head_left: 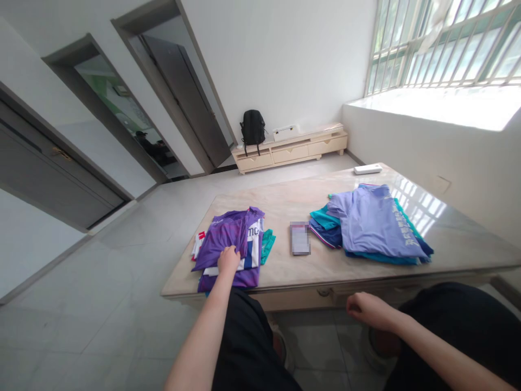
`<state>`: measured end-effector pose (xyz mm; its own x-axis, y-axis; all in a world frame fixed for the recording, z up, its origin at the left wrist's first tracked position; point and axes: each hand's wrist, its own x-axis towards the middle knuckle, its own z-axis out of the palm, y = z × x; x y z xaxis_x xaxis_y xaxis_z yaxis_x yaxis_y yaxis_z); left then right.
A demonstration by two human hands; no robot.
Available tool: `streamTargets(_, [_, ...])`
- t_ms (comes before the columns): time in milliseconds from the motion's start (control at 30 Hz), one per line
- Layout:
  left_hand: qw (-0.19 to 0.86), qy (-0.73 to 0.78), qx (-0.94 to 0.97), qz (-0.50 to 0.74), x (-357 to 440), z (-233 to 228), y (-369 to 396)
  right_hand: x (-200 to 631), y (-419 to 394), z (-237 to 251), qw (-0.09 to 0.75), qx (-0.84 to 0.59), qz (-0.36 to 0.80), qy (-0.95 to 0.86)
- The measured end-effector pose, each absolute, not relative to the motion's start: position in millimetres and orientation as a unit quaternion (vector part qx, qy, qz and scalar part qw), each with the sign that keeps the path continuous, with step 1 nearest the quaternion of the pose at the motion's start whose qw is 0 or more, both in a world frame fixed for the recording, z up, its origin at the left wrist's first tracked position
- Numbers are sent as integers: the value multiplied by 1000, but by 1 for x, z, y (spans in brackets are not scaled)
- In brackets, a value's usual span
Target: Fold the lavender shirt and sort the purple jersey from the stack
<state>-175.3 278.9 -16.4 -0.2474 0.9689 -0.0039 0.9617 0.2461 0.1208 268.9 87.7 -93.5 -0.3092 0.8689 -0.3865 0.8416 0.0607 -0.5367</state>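
Observation:
My left hand (pixel 229 259) is on the folded pile at the table's left, its fingers closed on the top purple shirt (pixel 223 236). Under that shirt lie a white and navy striped shirt (pixel 254 244) with dark lettering and more purple cloth (pixel 240 279). A teal piece (pixel 267 245) sticks out on the right side of the pile. My right hand (pixel 368 309) hangs by my knee, below the table's front edge, with fingers curled in and nothing seen in them. The second pile, topped by a lavender shirt (pixel 366 222) with pale lettering, lies to the right, untouched.
A blurred-out flat object (pixel 300 239) lies between the piles on the marble-look table (pixel 280 201). Near the far edge is a white oblong device (pixel 367 169). A black backpack (pixel 253 130) stands on the low cabinet (pixel 291 155). A person (pixel 152 147) is visible through a doorway.

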Motion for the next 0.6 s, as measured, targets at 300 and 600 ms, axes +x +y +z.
streamTargets(300, [164, 811, 528, 190, -178, -9, 286, 284, 96, -102, 67, -605, 381, -696])
streamTargets(600, [528, 534, 610, 251, -128, 34, 244, 248, 83, -103, 154, -537, 632, -536])
